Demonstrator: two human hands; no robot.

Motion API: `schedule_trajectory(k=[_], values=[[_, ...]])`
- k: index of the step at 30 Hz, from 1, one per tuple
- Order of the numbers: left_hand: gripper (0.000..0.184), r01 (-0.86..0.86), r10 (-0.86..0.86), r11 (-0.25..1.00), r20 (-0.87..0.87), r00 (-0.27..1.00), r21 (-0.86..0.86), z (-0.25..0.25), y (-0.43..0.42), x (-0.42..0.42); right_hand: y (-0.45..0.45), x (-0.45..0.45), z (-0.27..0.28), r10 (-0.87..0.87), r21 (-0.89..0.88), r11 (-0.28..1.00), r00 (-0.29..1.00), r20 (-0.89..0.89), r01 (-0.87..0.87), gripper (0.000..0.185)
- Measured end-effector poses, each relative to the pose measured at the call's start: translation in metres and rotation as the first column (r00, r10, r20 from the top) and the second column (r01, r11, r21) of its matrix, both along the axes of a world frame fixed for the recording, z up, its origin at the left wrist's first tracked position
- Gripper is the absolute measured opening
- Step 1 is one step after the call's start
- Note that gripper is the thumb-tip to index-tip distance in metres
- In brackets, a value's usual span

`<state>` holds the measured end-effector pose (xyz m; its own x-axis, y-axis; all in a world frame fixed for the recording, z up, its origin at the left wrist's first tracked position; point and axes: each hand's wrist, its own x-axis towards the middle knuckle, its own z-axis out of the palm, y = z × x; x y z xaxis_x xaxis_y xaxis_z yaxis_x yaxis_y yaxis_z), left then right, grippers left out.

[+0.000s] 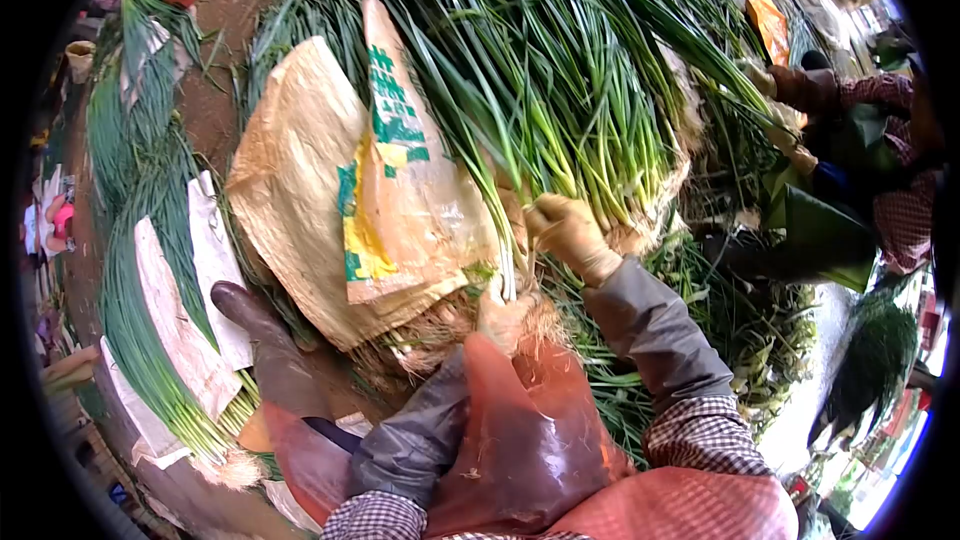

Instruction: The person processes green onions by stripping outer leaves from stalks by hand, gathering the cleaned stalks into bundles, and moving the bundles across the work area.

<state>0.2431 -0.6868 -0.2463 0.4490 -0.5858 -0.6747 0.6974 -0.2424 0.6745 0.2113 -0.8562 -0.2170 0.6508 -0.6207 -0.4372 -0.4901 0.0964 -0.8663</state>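
My left hand (503, 320), in a pale glove, is closed around the white lower ends of a few green onions (497, 215), just above my lap. Their long green leaves run up and away over the pile. My right hand (570, 235), gloved in tan, is closed beside these stalks, its fingertips bent in; what they pinch is hidden. Just beyond it lies a large heap of green onions (560, 90), roots toward me. Stringy roots (540, 320) show by my left hand, over the reddish-brown apron (500, 430).
A tan printed sack (300, 180) lies left of the heap. Farther left, bundled green onions (150, 340) rest on the floor with pale sheets. At right, another person's gloved hand (795, 150) touches onions. Loose leaf scraps (770, 340) are piled below that person.
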Motion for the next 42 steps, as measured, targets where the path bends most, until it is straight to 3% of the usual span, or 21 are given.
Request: schedule_trajectory(k=[1,3,5,7,9,10,11,12,13,15,18,20,21,23,25,28,32,33,35,39,42], values=[[0.027,-0.004,0.005,0.998,0.011,1.000,-0.064,-0.004,0.001,-0.001,-0.004,-0.018,-0.010,0.036,-0.175,0.984,0.999,-0.039,-0.042,0.017],[0.028,-0.129,0.073,0.970,-0.265,0.962,-0.204,-0.021,0.005,-0.003,-0.001,-0.056,-0.004,-0.208,0.018,0.977,0.973,-0.095,0.211,0.021],[0.037,-0.007,-0.009,0.996,-0.182,0.983,-0.087,-0.007,0.004,-0.008,-0.006,-0.088,0.009,-0.615,0.128,0.783,0.789,0.015,0.608,0.020],[0.036,0.049,-0.051,0.998,-0.043,0.998,-0.048,-0.022,0.011,-0.008,-0.015,-0.133,0.013,-0.639,0.110,0.767,0.768,0.049,0.632,0.020],[0.033,-0.103,0.056,0.980,-0.259,0.964,-0.168,-0.052,0.022,-0.006,0.004,-0.184,0.005,-0.128,0.096,0.982,0.952,-0.279,0.161,0.018],[0.027,-0.036,0.028,0.999,-0.197,0.980,-0.039,-0.007,0.012,-0.002,0.015,-0.211,-0.004,0.350,0.223,0.936,0.765,-0.541,-0.271,0.017],[0.027,-0.032,0.022,0.998,-0.201,0.979,-0.045,-0.011,0.012,0.001,0.025,-0.236,-0.014,0.678,0.425,0.689,0.316,-0.663,-0.587,0.016],[0.029,0.009,-0.075,0.985,-0.379,0.922,-0.173,-0.023,0.012,0.013,0.032,-0.250,-0.015,0.748,0.531,0.509,0.041,-0.663,-0.677,0.015],[0.030,0.025,-0.188,0.954,-0.529,0.828,-0.299,-0.039,0.014,0.026,0.027,-0.240,-0.005,0.674,0.415,0.554,0.096,-0.732,-0.722,0.014],[0.031,-0.044,-0.337,0.873,-0.665,0.667,-0.486,-0.034,0.014,0.030,-0.003,-0.197,0.001,0.281,-0.289,0.714,0.639,-0.716,-0.638,0.012],[0.028,-0.141,-0.242,0.866,-0.648,0.722,-0.480,0.027,-0.002,0.015,-0.063,-0.130,-0.029,0.008,-0.779,0.472,0.886,-0.463,-0.412,0.011],[0.027,-0.144,-0.148,0.882,-0.554,0.820,-0.449,0.004,0.001,0.018,-0.078,-0.103,-0.045,0.076,-0.649,0.617,0.854,-0.514,-0.446,0.012],[0.028,-0.021,-0.082,0.980,-0.494,0.866,-0.199,0.004,0.003,0.022,-0.077,-0.087,-0.043,0.123,-0.613,0.640,0.849,-0.513,-0.463,0.013],[0.021,-0.108,-0.036,0.952,-0.454,0.890,-0.287,0.009,-0.002,0.013,-0.053,-0.068,-0.014,0.203,-0.440,0.830,0.921,-0.332,-0.342,0.020],[0.027,0.044,-0.115,0.982,-0.395,0.911,-0.185,-0.015,0.004,0.010,-0.025,-0.055,0.040,0.193,0.030,0.981,0.950,-0.247,-0.192,0.023],[0.032,-0.026,-0.021,0.989,-0.315,0.949,-0.144,0.008,-0.014,-0.007,0.016,-0.059,0.029,-0.055,0.224,0.973,0.998,0.032,0.046,0.017],[0.032,-0.024,-0.047,0.973,-0.303,0.952,-0.228,0.010,-0.016,-0.013,0.039,-0.066,0.032,0.050,-0.499,0.866,0.987,0.152,0.033,0.012],[0.031,-0.021,-0.045,0.970,-0.266,0.963,-0.241,0.002,-0.013,-0.018,0.052,-0.068,0.018,-0.126,-0.158,0.972,0.954,0.272,0.173,0.010],[0.030,-0.021,-0.041,0.967,-0.237,0.971,-0.254,0.004,-0.010,-0.021,0.052,-0.067,0.025,0.011,-0.372,0.924,0.967,0.256,0.088,0.008],[0.024,-0.046,-0.029,0.969,-0.296,0.955,-0.244,-0.009,-0.004,-0.024,0.042,-0.094,0.054,-0.044,0.322,0.947,0.985,0.169,-0.013,0.013],[0.022,-0.066,-0.035,0.962,-0.359,0.933,-0.265,0.019,-0.005,-0.009,0.029,-0.108,0.067,-0.208,0.509,0.857,0.957,0.202,0.079,0.017]])
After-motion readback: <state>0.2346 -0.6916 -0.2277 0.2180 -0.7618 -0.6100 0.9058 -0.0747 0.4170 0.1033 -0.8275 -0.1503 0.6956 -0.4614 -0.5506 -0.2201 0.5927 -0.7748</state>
